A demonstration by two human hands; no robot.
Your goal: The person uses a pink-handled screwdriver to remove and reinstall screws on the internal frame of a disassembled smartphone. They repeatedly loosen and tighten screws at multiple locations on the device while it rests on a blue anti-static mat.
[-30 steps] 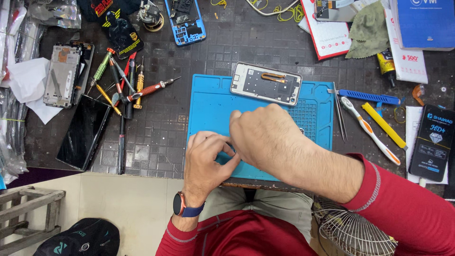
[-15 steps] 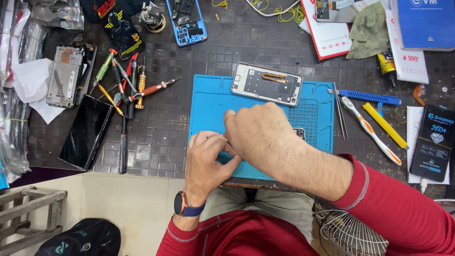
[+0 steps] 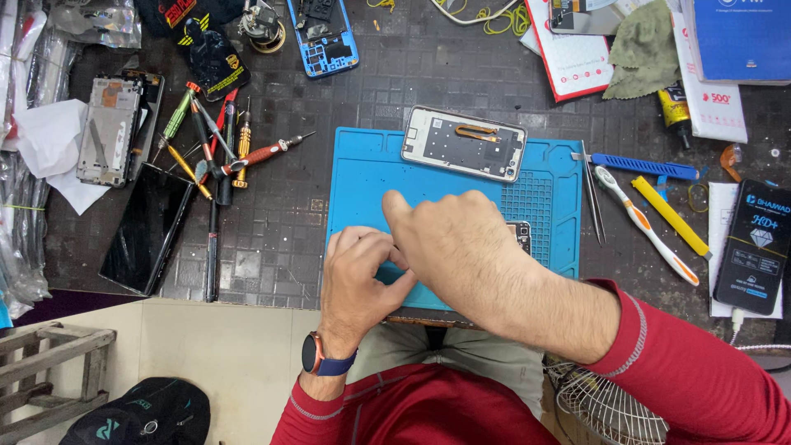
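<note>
A small dark component on the blue work mat peeks out just behind the right hand, whose curled fingers meet those of the left hand; whether either pinches anything cannot be told. An opened phone frame lies at the mat's far edge, screwdrivers scattered left on the dark surface.
</note>
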